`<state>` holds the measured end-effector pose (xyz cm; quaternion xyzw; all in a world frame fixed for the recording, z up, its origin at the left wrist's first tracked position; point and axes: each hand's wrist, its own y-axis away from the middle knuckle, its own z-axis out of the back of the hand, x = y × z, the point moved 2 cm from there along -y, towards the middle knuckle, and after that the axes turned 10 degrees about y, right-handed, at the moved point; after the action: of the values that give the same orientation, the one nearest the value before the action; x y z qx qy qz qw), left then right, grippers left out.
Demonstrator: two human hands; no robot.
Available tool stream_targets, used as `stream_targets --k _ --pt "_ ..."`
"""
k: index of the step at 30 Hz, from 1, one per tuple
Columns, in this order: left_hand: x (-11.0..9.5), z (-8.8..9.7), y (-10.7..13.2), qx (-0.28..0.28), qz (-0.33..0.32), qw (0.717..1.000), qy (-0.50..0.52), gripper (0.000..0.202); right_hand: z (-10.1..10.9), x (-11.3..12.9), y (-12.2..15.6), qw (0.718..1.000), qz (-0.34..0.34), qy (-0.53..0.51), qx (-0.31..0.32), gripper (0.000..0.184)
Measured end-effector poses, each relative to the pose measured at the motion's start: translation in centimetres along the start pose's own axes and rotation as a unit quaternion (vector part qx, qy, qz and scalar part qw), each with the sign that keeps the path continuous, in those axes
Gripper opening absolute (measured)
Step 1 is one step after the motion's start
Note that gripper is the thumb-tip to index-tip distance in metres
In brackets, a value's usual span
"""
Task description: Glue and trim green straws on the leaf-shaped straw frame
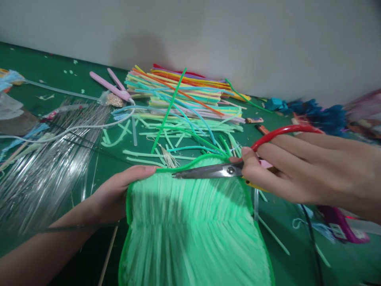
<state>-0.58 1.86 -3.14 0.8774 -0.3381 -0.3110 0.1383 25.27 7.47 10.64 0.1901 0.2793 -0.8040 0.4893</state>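
A large light-green leaf-shaped piece [190,234], made of fuzzy strips inside a darker green rim, lies on the green table [44,63] in front of me. My left hand [119,194] grips its upper left edge, thumb along the rim. My right hand [300,171] is closed on red-handled scissors [220,171]. Their blades lie nearly shut along the piece's top edge, pointing left toward my left thumb.
A heap of coloured pipe cleaners [178,91] lies at the back by the white wall, green offcuts [166,135] in front of it. Clear plastic sleeves and thin wires [50,159] are at left, pink tweezers [111,87] behind, blue fluffy pieces [315,111] and a purple object [342,224] at right.
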Motion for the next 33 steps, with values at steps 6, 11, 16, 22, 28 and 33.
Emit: stream_targets --k 6,11,16,22,28,33 --pt "-0.1 0.0 -0.2 -0.004 -0.002 1.000 -0.010 0.030 -0.9 0.2 1.6 0.967 0.189 0.139 -0.097 0.031" --pt "0.0 0.4 -0.3 -0.006 0.013 1.000 -0.015 0.032 -0.6 0.3 1.2 0.969 0.199 0.120 -0.080 0.036" --pt "0.2 0.4 -0.5 -0.002 0.023 0.999 -0.028 0.032 -0.5 0.0 0.4 0.992 0.124 -0.017 -0.002 0.042" --pt "0.2 -0.2 -0.7 -0.006 0.022 0.999 -0.047 0.034 -0.4 -0.1 0.9 0.977 0.195 0.075 -0.036 0.036" --pt "0.1 0.0 -0.5 -0.020 0.023 0.998 -0.059 0.037 -0.3 -1.3 1.8 0.990 0.074 0.117 -0.025 0.045" --pt "0.1 0.0 0.1 -0.025 0.017 0.997 -0.068 0.034 -2.3 -1.0 2.4 0.997 -0.001 0.015 0.071 0.062"
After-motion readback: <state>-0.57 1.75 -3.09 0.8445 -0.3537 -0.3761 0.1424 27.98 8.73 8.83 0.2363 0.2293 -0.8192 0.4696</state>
